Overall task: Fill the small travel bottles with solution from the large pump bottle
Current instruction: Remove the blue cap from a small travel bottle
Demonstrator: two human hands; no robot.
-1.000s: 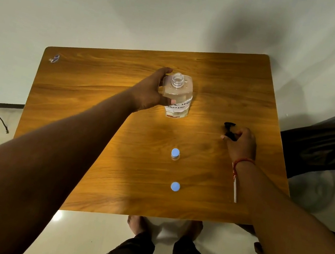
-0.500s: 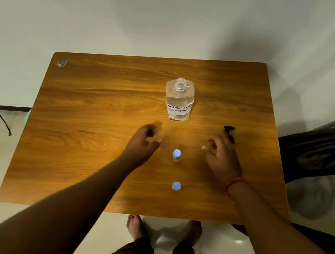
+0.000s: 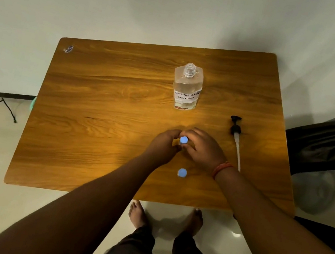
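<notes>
Two hands point(image 3: 183, 146), round blue-capped travel bottle point(image 3: 183, 140)

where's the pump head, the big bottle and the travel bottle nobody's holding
pump head point(image 3: 235, 128): head view, black collar.
big bottle point(image 3: 186, 90): head view, clear body above the label.
free travel bottle point(image 3: 182, 172): head view, blue cap.

So on the table point(image 3: 99, 128): two small blue-capped bottles, one point(image 3: 183, 140) between the hands and one point(image 3: 182, 172) nearer, one big open bottle point(image 3: 186, 90) at the far side, one pump point(image 3: 236, 139) lying on the right, and one small sticker point(image 3: 68, 49) far left.
</notes>
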